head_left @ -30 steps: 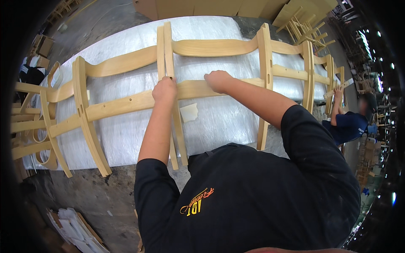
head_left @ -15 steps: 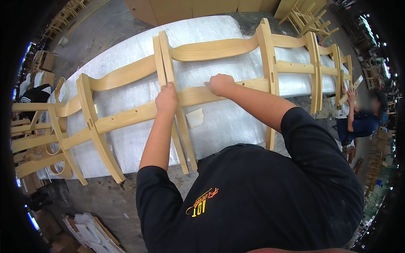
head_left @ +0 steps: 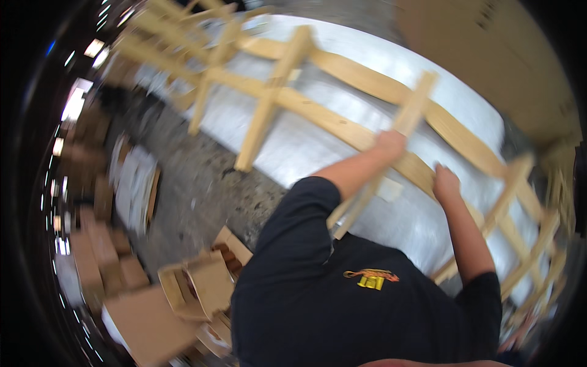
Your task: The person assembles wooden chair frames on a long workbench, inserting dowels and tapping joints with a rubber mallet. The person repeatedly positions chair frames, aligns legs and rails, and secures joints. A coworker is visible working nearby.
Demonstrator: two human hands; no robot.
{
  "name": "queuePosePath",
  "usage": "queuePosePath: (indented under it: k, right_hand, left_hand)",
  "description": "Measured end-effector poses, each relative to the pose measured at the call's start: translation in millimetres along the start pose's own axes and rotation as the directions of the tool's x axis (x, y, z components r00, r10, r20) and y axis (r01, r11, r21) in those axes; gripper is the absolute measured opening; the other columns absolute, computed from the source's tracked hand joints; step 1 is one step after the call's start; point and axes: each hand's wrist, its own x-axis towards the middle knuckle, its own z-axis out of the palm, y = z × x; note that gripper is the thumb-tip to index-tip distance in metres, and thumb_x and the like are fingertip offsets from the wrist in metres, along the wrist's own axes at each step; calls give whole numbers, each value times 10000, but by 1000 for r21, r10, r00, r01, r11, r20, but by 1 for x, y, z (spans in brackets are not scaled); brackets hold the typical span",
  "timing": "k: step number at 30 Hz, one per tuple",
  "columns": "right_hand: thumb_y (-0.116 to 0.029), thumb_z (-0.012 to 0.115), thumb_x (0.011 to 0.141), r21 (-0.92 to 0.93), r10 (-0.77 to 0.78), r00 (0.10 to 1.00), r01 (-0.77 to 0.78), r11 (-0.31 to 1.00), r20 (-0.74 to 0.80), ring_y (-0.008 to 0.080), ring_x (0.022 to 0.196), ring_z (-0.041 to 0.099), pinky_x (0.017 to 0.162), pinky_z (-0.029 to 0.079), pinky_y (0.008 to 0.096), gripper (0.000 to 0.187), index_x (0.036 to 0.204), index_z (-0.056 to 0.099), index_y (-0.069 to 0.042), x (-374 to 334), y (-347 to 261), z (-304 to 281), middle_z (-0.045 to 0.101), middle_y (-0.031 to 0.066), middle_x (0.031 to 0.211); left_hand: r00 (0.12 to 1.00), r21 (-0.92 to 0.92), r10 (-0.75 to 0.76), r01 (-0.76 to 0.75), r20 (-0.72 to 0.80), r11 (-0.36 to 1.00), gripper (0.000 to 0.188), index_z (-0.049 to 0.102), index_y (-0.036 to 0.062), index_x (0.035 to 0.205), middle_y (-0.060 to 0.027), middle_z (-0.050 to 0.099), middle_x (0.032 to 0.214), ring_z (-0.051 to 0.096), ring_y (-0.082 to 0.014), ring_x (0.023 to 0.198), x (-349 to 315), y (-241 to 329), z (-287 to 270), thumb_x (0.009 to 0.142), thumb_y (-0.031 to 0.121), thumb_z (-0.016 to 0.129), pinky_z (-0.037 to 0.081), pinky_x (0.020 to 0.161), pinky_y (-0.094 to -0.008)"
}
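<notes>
The left hand [head_left: 390, 144] is closed around an upright post [head_left: 400, 131] of a pale wooden frame [head_left: 342, 125], gripping it where the post crosses the lower rail. The right hand [head_left: 446, 182] grips that same lower rail [head_left: 422, 168] a little further along, fingers wrapped over its edge, so both hands hold the frame and sit near each other. The frame lies on a table [head_left: 306, 147] covered in silvery-white sheet, running diagonally from the upper left to the right rim. Two long curved rails run through it, an upper and a lower one, crossed by posts: four posts can be counted clearly, and more show toward the blurred upper left and along the right rim, where the number cannot be told. A small pale tag [head_left: 389, 188] lies on the sheet just below the left hand. The person wears a black shirt [head_left: 342, 306] with one small yellow and orange emblem on the chest. To the left the floor [head_left: 208, 183] is speckled grey. On it, near the person's left side, stand open cardboard boxes [head_left: 195, 287]; at least three can be made out, with more brown boxes blurred along the left rim. The whole view is smeared by motion.
</notes>
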Motion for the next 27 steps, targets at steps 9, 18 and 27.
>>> queuePosePath:
  k: [9, 18, 27]
  right_hand:
    - [-245, 642, 928, -102, 27, 999, -24, 994, 31, 400, 859, 693, 746, 559, 514, 217, 923, 609, -31, -2, 13, 9, 693, 193, 911]
    - [-148, 640, 861, 285, 90, 970, -23, 958, -225, 384, 748, 678, 683, 525, 476, 138, 865, 595, -17, -29, 24, -3, 674, 210, 802]
    - [-220, 689, 841, 533, 311, 944, -207, 820, -111, 403, 763, 662, 704, 527, 455, 246, 909, 637, 11, -87, 55, 33, 681, 227, 818]
  left_hand:
    - [996, -84, -41, 47, 73, 995, 241, 775, 117, 1034, -91, 762, 1036, 738, -270, 969, -9, 6, -4, 914, 180, 576, 573, 779, -414]
    - [963, -181, -172, 135, -208, 974, 271, 759, 85, 1003, -133, 750, 1011, 730, -309, 965, -25, 12, 30, 917, 246, 558, 574, 799, -462]
    - [983, -339, -176, 186, 62, 922, 507, 750, 64, 1010, -201, 732, 1016, 699, -375, 990, 4, 3, 19, 956, 525, 546, 538, 855, -505]
